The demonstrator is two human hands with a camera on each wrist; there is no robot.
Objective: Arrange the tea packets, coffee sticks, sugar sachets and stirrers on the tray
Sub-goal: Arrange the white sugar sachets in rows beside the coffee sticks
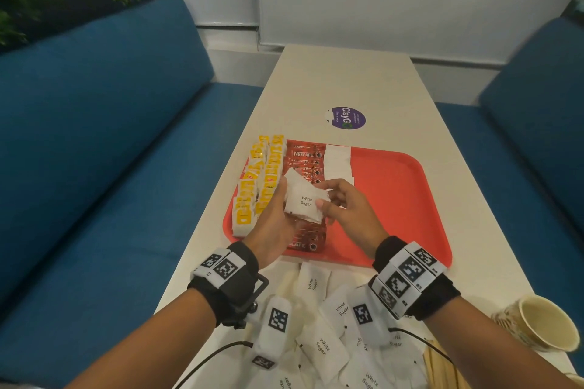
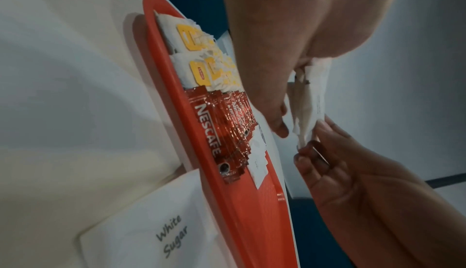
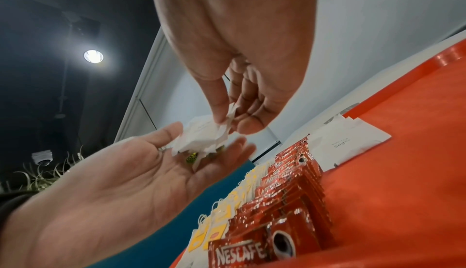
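Both hands are hovering above the red tray [image 1: 398, 186] — the left hand [image 1: 278, 224] is cupping a small stack of sugar sachets [image 1: 303, 199], fingers curled round it, while the right hand [image 1: 350, 211] is pinching one sachet's edge. On the tray, tea packets [image 1: 256, 186] are lining its left edge, coffee sticks [image 1: 306, 161] beside them — more sachets are lying on the counter [image 1: 341, 79] nearer than the tray.

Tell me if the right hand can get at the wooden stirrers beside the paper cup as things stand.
Probably not yet: the right hand is pinching the sugar sachets held by the left hand. The wooden stirrers lie uncovered by the paper cup, so the way looks free once it lets go.
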